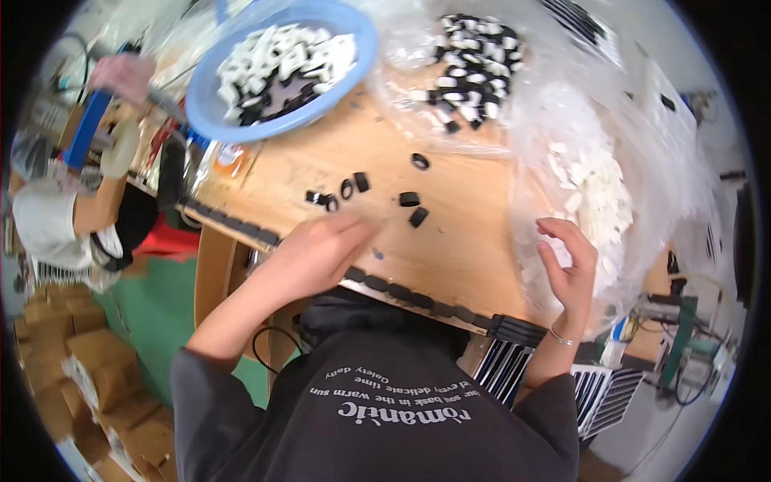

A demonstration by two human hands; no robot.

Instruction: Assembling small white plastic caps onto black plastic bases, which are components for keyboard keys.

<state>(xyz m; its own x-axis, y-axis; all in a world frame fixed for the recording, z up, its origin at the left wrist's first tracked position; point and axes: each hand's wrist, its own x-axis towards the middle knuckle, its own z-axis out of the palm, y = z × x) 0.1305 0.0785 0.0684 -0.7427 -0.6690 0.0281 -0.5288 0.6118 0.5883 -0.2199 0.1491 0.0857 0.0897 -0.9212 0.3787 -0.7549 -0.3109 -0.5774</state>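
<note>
My left hand is over the near part of the wooden table, its fingertips smeared by motion, so I cannot see whether anything is in them. Just beyond it lie small black rings, among them an upright one and a black ring with a bit of white. More black rings sit a little to the right. My right hand hovers at the near left of a heap of flat white pieces in a clear plastic bag. Its thumb and fingers are apart, with nothing visible between them.
A blue basin of white and black pieces stands at the far left. Black-and-white parts lie on plastic at the back. Black padding lines the near edge. Another person's arm is at left, near cardboard boxes.
</note>
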